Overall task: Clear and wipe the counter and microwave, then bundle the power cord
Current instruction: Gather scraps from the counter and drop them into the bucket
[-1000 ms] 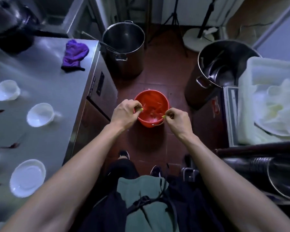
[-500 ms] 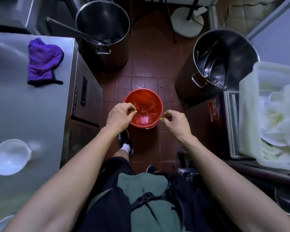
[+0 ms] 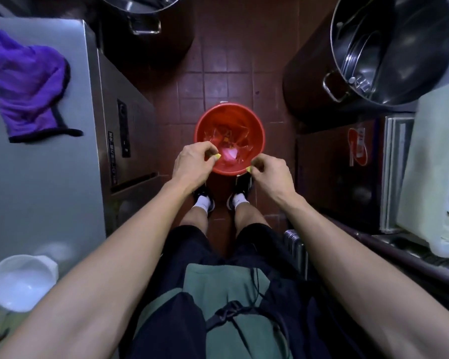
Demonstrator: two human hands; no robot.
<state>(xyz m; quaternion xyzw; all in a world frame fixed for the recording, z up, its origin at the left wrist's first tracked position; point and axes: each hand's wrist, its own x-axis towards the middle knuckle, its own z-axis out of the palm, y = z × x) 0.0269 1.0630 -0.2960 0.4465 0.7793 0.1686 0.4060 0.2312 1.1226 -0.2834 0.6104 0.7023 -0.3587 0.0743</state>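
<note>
A red bucket [image 3: 254,125] stands on the tiled floor just in front of my feet, with scraps and a pale pink piece inside. My left hand [image 3: 192,160] hovers over its near-left rim, fingers curled, pinching a small yellow-green bit [image 3: 217,156]. My right hand [image 3: 271,172] is at the near-right rim and pinches another small yellow-green bit [image 3: 248,169]. A purple cloth [image 3: 29,84] lies crumpled on the steel counter [image 3: 36,193] to my left.
A white cup [image 3: 21,282] sits on the counter near its front edge. A large steel pot [image 3: 145,19] stands on the floor behind the bucket, another pot [image 3: 389,53] holding lids at the right. A pale plastic tub [image 3: 436,161] fills the far right.
My view tipped further down and closer to the bucket, which now lies right at my feet. Both hands kept their pinched bits and stayed over the near rim.
</note>
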